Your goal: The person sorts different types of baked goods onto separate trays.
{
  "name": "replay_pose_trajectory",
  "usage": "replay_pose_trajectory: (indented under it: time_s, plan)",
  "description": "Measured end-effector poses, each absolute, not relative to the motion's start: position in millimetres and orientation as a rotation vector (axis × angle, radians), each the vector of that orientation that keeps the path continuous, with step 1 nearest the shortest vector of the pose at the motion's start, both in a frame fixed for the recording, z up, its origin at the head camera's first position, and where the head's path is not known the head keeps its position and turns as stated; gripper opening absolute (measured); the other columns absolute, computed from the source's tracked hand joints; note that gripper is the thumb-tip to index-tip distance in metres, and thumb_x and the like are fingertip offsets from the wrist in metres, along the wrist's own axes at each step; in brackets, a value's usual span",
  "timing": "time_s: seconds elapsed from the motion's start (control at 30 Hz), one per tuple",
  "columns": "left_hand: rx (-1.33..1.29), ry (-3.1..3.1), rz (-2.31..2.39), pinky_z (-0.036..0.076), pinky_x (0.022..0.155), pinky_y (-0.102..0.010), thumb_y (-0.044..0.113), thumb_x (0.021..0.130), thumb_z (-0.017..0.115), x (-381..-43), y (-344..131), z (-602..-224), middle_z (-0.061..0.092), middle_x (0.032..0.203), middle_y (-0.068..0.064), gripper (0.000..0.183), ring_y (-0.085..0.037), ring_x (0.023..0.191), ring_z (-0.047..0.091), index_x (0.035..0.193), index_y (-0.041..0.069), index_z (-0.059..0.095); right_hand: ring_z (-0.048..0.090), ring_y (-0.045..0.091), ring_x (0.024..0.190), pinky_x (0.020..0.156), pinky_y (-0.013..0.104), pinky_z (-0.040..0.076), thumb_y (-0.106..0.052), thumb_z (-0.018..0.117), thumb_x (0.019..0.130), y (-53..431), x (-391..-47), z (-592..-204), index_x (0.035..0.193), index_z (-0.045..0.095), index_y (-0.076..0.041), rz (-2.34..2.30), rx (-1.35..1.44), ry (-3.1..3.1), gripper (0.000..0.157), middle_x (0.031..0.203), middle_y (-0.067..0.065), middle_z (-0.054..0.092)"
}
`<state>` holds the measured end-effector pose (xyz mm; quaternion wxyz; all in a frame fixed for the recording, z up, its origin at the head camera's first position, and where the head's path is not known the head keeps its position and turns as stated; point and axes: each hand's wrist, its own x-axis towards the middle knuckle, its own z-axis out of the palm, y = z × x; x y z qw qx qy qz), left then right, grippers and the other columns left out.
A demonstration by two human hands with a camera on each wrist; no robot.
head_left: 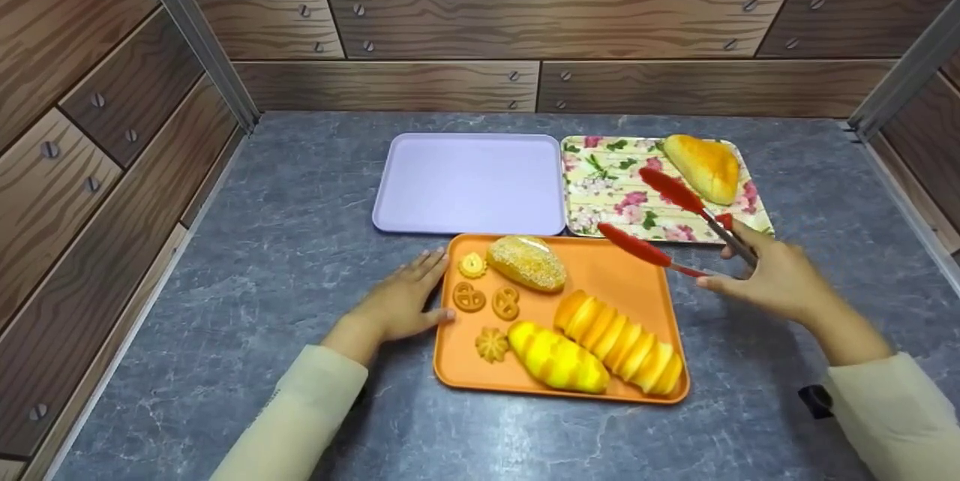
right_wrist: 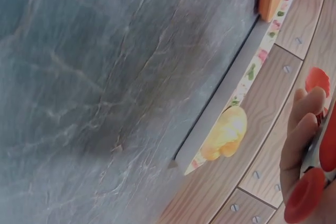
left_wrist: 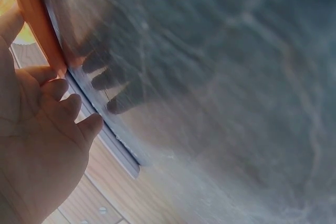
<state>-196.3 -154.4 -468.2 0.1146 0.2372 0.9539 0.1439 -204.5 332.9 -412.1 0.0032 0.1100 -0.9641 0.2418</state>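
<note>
My right hand point(head_left: 780, 278) grips red-tipped tongs point(head_left: 679, 192), spread apart above the floral tray point(head_left: 592, 199) and the orange tray's point(head_left: 615, 263) right side; nothing is between the tips. Beyond them, on the floral tray, lies a golden bread point(head_left: 705, 166). With fingers extended, my left hand point(head_left: 401, 301) touches the orange tray's left edge. That tray bears a seeded roll point(head_left: 527, 263), a yellow loaf point(head_left: 559, 358), a sliced-looking loaf point(head_left: 619, 342), pretzels point(head_left: 469, 297), a round cookie point(head_left: 472, 265) and a flower-shaped cookie point(head_left: 492, 344). In the right wrist view the tongs' handle point(right_wrist: 328, 140) sits in the hand.
A lilac tray point(head_left: 472, 184) with nothing on it adjoins the floral tray, behind the orange one. Wood-patterned walls point(head_left: 442, 23) enclose the grey marbled table point(head_left: 300, 188) at the back and both sides. A small black object point(head_left: 816, 401) shows beside the right sleeve.
</note>
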Motion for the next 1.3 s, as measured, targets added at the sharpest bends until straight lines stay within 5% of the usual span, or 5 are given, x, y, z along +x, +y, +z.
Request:
replay_pose_trajectory:
  time_s: [0.27,0.93,1.3]
  plan:
    - [0.678,2.788,0.417,0.015,0.114,-0.043,0.055,0.092,0.052,-196.4,-154.6,-467.8,0.014,0.158,-0.004,0.083,-0.022,0.143,0.010,0.153,0.011,0.017,0.045,0.012,0.058,0.050,0.026,0.037,-0.047,0.079,0.074,332.8,-190.7,-409.4,0.143,0.031,0.012,0.853,0.453,-3.118,0.102,0.102,0.012,0.063]
    - [0.665,2.774,0.399,0.014,0.114,-0.043,0.056,0.092,0.051,-197.1,-154.5,-468.0,0.012,0.158,-0.003,0.084,-0.022,0.144,0.009,0.154,0.012,0.015,0.042,0.004,0.050,0.041,0.023,0.038,-0.023,0.085,0.071,353.5,-168.5,-410.1,0.134,0.040,0.017,1.129,0.825,-3.152,0.087,0.090,0.003,0.064]
    - [0.690,2.787,0.423,0.014,0.114,-0.043,0.054,0.092,0.053,-196.0,-155.1,-469.2,0.013,0.158,-0.005,0.084,-0.024,0.143,0.010,0.153,0.011,0.017,0.044,0.002,0.052,0.042,0.022,0.039,-0.022,0.086,0.070,355.1,-157.5,-414.1,0.132,0.043,0.018,1.170,0.920,-3.159,0.086,0.090,0.003,0.064]
